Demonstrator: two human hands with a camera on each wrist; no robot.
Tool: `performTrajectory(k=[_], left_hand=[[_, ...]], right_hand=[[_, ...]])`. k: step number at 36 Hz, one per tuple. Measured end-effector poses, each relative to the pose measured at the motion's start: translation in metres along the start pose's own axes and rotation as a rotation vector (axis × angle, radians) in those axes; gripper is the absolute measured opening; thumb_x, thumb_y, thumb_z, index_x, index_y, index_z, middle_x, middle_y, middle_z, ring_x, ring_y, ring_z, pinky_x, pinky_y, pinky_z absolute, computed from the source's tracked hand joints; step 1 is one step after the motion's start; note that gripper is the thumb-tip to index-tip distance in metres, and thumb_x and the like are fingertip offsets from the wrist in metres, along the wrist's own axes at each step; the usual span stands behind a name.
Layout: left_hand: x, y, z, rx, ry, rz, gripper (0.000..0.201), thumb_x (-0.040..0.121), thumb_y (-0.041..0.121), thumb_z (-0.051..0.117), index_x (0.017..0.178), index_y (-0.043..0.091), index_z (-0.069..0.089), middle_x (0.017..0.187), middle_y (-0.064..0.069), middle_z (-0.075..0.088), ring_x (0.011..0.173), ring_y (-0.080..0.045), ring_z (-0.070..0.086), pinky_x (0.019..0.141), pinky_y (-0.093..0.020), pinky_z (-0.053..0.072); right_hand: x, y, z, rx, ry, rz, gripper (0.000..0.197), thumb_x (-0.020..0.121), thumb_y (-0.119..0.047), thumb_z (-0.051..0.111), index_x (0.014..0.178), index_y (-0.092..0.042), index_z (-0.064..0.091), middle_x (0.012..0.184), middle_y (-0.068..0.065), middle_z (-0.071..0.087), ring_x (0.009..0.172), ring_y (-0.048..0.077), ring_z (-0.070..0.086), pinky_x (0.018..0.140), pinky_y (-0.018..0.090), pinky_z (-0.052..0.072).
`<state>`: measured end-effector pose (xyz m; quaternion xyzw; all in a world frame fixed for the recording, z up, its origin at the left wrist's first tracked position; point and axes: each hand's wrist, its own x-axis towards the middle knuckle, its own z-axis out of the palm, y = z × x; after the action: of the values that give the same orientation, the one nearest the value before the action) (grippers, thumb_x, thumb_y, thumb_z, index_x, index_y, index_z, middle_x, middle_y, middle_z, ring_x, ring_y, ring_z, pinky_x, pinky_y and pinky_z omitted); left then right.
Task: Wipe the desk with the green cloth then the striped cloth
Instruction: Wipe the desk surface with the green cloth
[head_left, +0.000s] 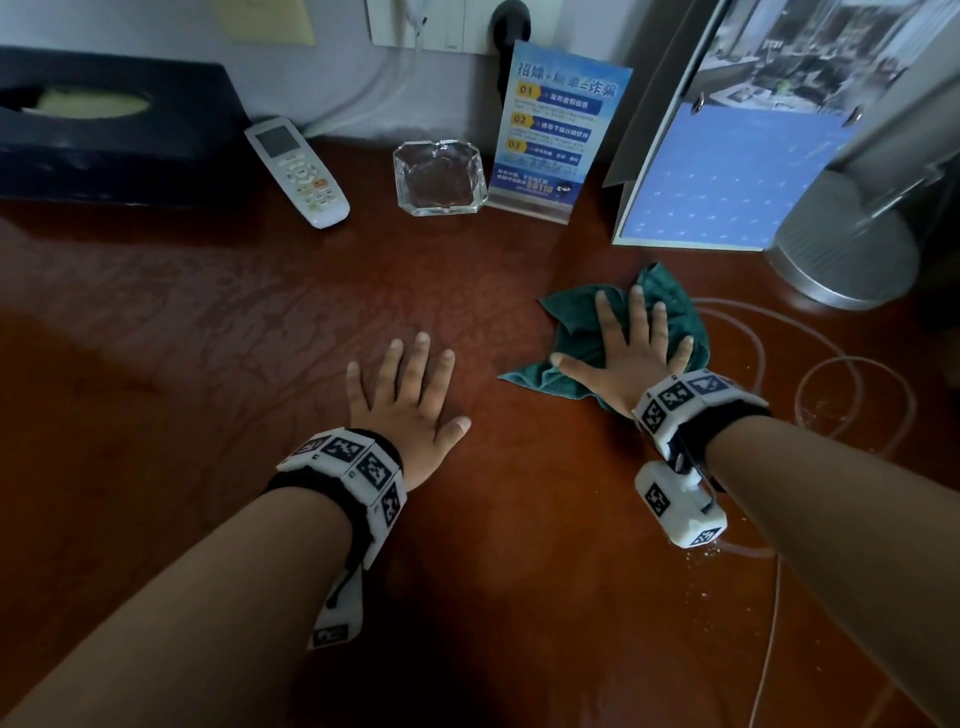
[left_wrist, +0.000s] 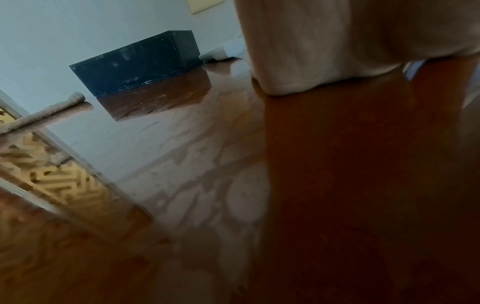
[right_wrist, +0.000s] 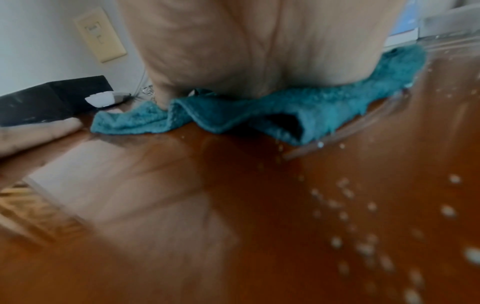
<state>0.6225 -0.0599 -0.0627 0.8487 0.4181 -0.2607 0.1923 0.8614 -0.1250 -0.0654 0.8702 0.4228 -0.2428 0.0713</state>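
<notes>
Right hand (head_left: 631, 358) flat on green cloth (head_left: 576, 322), wet desk (head_left: 208, 322).

Bare forearms, 2 black wristbands (head_left: 332, 467) with white blocks of black-and-white square markers (head_left: 680, 397).

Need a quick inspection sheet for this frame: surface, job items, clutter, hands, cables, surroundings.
Surface: desk glossy brown, droplets and wet arcs at right.
Job's things: green cloth crumpled on desk; striped cloth nothing seen.
Clutter: tissue box, remote, glass ashtray, blue sign, calendar, lamp base.
Grippers: right hand flat on green cloth; left hand flat on desk.
Cables: white cords at the wall.
Surroundings: wall switch.
</notes>
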Motion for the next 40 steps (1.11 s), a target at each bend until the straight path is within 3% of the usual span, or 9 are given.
performTrajectory(k=[20,33,37,40], left_hand=[[-0.003,0.004,-0.001,0.023,0.007,-0.023,0.065,0.095,0.058,0.004,0.141,0.029,-0.032,0.147,0.002,-0.041,0.139,-0.024,-0.031,0.112,-0.058,-0.012],[-0.008,0.014,-0.007,0.042,0.006,-0.111,0.066,0.095,0.059,0.007,0.142,0.031,-0.030,0.148,0.003,-0.040,0.139,-0.021,-0.031,0.112,-0.057,-0.012],[-0.014,0.020,-0.006,0.161,0.090,-0.160,0.067,0.093,0.060,0.005,0.141,0.030,-0.031,0.151,-0.001,-0.034,0.139,-0.027,-0.031,0.107,-0.062,-0.013],[-0.025,0.033,0.003,0.136,0.210,-0.144,0.064,0.098,0.050,0.011,0.142,0.028,-0.030,0.152,-0.004,-0.032,0.139,-0.028,-0.030,0.109,-0.061,-0.012]], right_hand=[[-0.061,0.005,0.034,0.043,0.015,0.068,0.096,0.075,-0.085,0.031,0.147,-0.042,-0.016,0.153,-0.004,-0.033,0.142,0.025,-0.027,0.111,0.057,-0.015],[-0.096,0.015,0.055,0.021,0.024,0.008,0.097,0.072,-0.088,0.023,0.146,-0.042,-0.019,0.153,-0.003,-0.035,0.141,0.026,-0.029,0.112,0.058,-0.013],[-0.112,0.023,0.061,0.018,0.019,-0.038,0.096,0.074,-0.087,0.024,0.146,-0.042,-0.020,0.152,-0.003,-0.036,0.141,0.026,-0.030,0.112,0.058,-0.015],[-0.123,0.029,0.067,0.006,0.029,-0.071,0.095,0.074,-0.087,0.023,0.146,-0.041,-0.020,0.152,-0.003,-0.035,0.141,0.027,-0.030,0.110,0.058,-0.015]])
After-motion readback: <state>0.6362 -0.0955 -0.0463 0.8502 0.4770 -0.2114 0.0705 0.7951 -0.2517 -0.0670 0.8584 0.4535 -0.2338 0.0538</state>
